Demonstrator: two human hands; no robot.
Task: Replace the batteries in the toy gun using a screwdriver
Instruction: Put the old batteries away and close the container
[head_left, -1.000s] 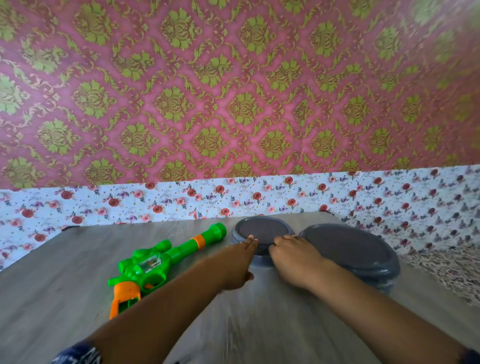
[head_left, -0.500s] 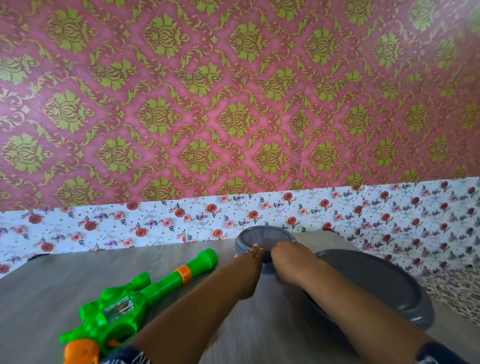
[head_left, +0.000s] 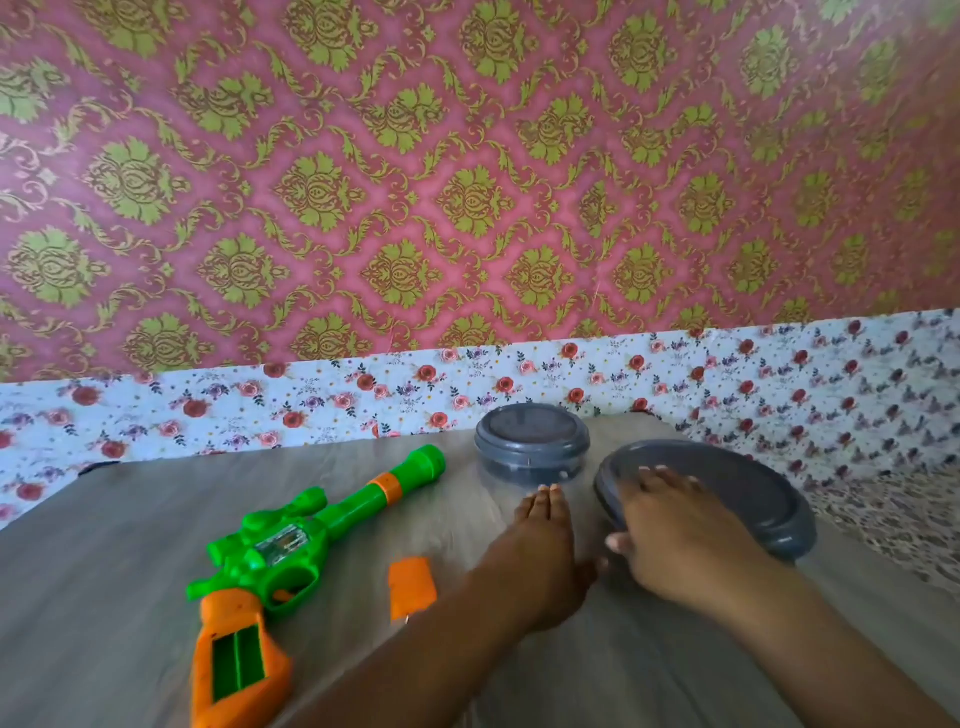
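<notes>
On table, right: right hand (head_left: 670, 525) flat on large grey plastic lid (head_left: 748, 493) | left hand (head_left: 540, 535) released | risk: loose orange battery cover (head_left: 412, 587) knocked off.

You have one head-worn wide-angle view, looking forward and down along both forearms across the table (head_left: 130, 519) toward the patterned wall (head_left: 467, 182) close behind; no second view overlaps it.

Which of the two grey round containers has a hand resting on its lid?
The larger container, nearest the right edge; the right hand lies on it. The smaller container behind is untouched.
</notes>
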